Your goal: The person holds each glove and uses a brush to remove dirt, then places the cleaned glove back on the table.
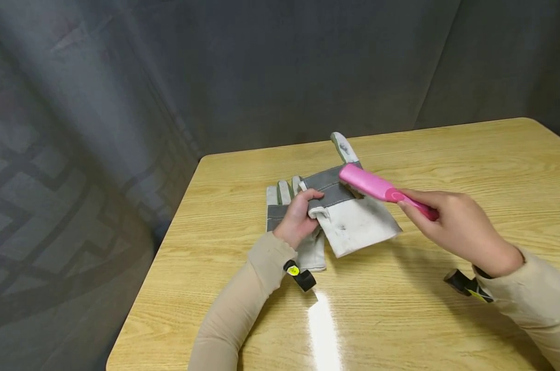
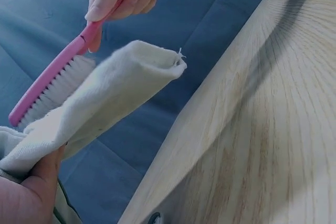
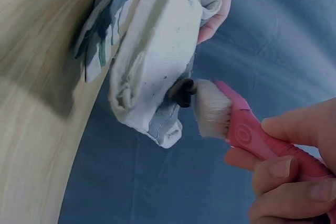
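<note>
Upper glove: white with a grey band; held up above the table, cuff angled toward the person, one finger pointing to the far edge; dark smudges on finger and cuff.
Left hand: closed on the upper glove's side edge, thumb over the grey band; grip firm around cloth.
Brush: pink back, white bristles; head lying across the upper glove's grey band, bristles turned to the cloth; whether they press it, I cannot tell.
Right hand: wrapped around the brush's handle, thumb along it, fingers curled beneath.
Flap: brown, at the upper glove, just beside the bristles.
Lower glove: white, grey and green; lying on the table, partly beneath the left hand and upper glove, fingers pointing away from the person.
Sleeves: beige, a black camera at each wrist.
Table: pale wood grain, rounded corners, glossy streak near the front.
Curtain: dark grey, behind the table.
</note>
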Demonstrator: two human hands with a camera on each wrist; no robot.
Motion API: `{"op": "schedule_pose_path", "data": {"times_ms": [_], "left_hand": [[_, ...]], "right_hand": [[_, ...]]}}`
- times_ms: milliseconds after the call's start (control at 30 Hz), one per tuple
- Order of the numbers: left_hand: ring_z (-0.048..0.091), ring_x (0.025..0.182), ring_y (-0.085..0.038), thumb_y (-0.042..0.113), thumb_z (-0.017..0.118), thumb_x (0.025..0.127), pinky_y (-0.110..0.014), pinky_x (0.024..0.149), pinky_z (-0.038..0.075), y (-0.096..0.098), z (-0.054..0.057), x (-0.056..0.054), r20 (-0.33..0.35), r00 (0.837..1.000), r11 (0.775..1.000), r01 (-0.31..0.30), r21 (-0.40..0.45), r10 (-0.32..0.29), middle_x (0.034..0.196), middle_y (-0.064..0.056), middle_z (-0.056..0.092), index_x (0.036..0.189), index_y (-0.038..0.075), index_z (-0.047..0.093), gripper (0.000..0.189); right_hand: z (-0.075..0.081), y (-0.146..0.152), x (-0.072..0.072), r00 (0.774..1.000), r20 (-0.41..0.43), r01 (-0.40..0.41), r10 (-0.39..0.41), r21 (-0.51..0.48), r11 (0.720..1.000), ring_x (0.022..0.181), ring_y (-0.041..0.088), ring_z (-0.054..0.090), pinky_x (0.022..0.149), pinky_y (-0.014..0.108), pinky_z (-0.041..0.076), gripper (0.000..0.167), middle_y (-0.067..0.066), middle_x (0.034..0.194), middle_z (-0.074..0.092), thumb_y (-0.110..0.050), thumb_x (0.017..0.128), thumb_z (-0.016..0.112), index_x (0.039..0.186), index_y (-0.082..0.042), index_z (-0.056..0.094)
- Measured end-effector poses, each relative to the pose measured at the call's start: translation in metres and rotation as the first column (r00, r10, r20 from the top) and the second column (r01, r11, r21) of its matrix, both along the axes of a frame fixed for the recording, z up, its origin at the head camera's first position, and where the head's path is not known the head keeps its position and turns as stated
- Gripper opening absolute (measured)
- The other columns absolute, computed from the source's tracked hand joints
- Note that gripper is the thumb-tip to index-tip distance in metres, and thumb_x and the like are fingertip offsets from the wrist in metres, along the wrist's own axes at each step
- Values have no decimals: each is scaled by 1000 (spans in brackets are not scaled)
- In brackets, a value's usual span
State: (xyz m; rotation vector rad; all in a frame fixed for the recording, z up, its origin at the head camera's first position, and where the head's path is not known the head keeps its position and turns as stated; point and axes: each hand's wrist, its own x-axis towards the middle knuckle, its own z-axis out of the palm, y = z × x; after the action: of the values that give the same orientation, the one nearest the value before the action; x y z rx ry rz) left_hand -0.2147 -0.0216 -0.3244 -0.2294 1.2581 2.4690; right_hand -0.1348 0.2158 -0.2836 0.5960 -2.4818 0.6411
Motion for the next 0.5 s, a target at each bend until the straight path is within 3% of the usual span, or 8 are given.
{"op": "schedule_pose_path", "data": {"times_ms": [100,500], "left_hand": [[55,84,-8,0,38,85,-15,73,50,0,0,0,12,1000,1000,-5,-8,5,92,-1,54,90,9,47,14],[55,83,-9,-2,38,84,-15,73,50,-3,-1,0,7,999,999,-42,0,42,92,-1,53,90,8,45,13]], "right_hand": [[-2,1,-2,1000,17,23,-24,21,1000,47,-1,21,42,17,18,29,-6,51,33,-19,84,67,103,2,70],[2,7,-5,994,76,68,-75,90,994,46,2,20,44,19,16,28,-7,49,29,-23,85,65,103,-2,70]]}}
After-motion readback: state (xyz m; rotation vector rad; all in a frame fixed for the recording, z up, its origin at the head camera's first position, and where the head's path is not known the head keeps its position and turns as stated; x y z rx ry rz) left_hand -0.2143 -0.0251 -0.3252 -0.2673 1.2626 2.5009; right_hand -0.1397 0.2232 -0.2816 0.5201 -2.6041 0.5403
